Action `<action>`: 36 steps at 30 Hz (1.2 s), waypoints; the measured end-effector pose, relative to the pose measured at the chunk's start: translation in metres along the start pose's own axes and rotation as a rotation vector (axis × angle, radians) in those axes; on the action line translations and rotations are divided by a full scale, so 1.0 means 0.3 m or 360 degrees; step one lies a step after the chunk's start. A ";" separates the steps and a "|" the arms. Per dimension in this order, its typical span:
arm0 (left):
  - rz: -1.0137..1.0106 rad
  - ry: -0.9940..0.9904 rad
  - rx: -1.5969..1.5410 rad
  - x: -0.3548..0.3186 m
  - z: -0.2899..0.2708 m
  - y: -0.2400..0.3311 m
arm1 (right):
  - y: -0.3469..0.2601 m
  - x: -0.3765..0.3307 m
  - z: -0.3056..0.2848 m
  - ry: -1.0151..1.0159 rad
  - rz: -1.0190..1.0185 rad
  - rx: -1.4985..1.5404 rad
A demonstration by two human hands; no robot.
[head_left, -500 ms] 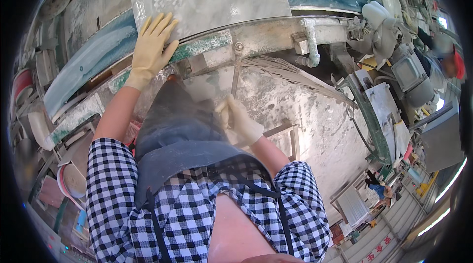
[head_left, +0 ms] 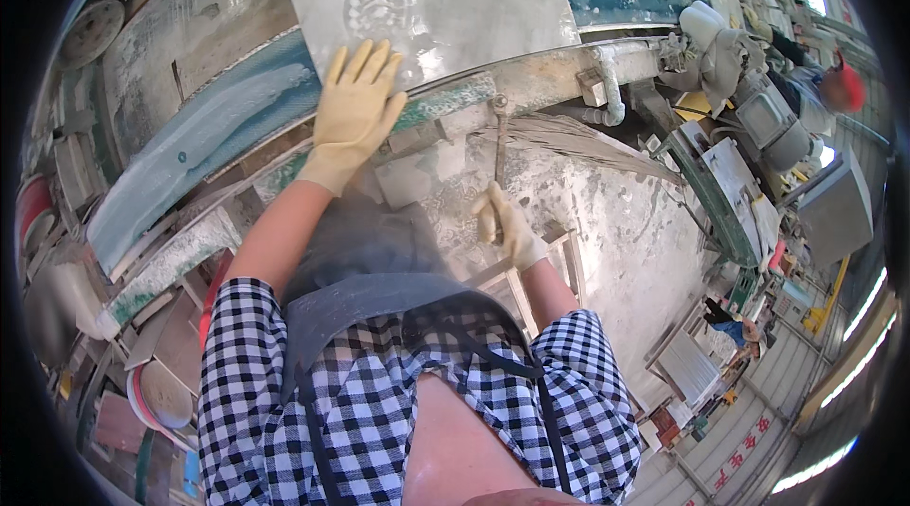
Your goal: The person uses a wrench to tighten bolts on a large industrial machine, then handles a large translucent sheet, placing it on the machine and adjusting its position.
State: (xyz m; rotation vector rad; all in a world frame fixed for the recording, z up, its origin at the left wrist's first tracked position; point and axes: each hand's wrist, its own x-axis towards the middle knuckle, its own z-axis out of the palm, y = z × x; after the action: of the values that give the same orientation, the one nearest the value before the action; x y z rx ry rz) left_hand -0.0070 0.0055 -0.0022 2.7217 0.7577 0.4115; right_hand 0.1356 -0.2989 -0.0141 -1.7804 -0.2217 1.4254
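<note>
Both my hands wear pale yellow gloves. My left hand point(head_left: 355, 113) lies flat with fingers spread on the lower left edge of a grey-white stone slab point(head_left: 455, 13), its surface shiny and wet-looking. This slab rests on the bench, across a blue strip point(head_left: 209, 117). Lower and to the right, my right hand point(head_left: 510, 229) is closed at the bottom end of a thin metal lever point(head_left: 500, 141). The lever's top joins the bench's front rail point(head_left: 555, 75) at a bolt. My curled fingers hide the lever's end.
Folded cloth or sheeting point(head_left: 578, 144) hangs under the rail, beside a white pipe point(head_left: 611, 84). A wooden frame point(head_left: 573, 264) stands near my right forearm. Farther right are a green-edged stand point(head_left: 711, 193) and a person in a red cap point(head_left: 842, 89).
The view has shifted, so bench, slab and both hands appear farther right. My left hand stays flat on the slab's edge, and my right hand stays closed at the lever.
</note>
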 end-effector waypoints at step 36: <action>-0.0006 -0.0120 -0.0079 0.003 -0.014 0.026 | -0.023 0.033 -0.050 -0.0068 0.0329 -0.0167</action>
State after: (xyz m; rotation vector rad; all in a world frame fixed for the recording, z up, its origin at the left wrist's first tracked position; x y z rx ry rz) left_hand -0.0040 0.0004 0.0045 2.6731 0.7225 0.3201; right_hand 0.1544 -0.2958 -0.0163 -1.9042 -0.1397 1.6245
